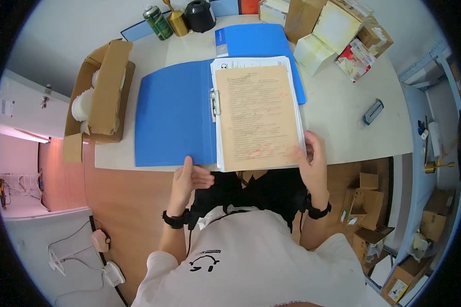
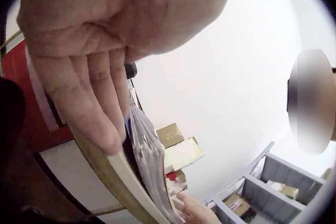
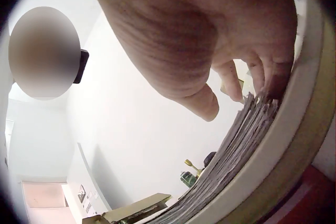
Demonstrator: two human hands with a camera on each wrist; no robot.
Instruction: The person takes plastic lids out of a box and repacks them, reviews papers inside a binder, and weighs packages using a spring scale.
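Note:
An opened blue folder [image 1: 174,117] lies at the table's front edge, a metal clip [image 1: 214,105] along its spine. On its right side rests a thick stack of papers [image 3: 231,148], topped by a tan printed sheet [image 1: 256,117] with red handwriting. My left hand [image 1: 186,180] is at the folder's front edge, fingers extended and holding nothing. At the stack's lower right corner is my right hand [image 1: 315,166], its fingertips against the paper edges. In the right wrist view its thumb [image 3: 202,103] stands raised, apart from the sheets.
Another blue folder [image 1: 256,41] lies behind, partly under the papers. A cardboard box [image 1: 119,97] with white rolls stands left. Several small boxes [image 1: 317,51] are piled back right, near a grey-blue handheld item [image 1: 373,111]. A green bottle [image 1: 158,23] stands at the back.

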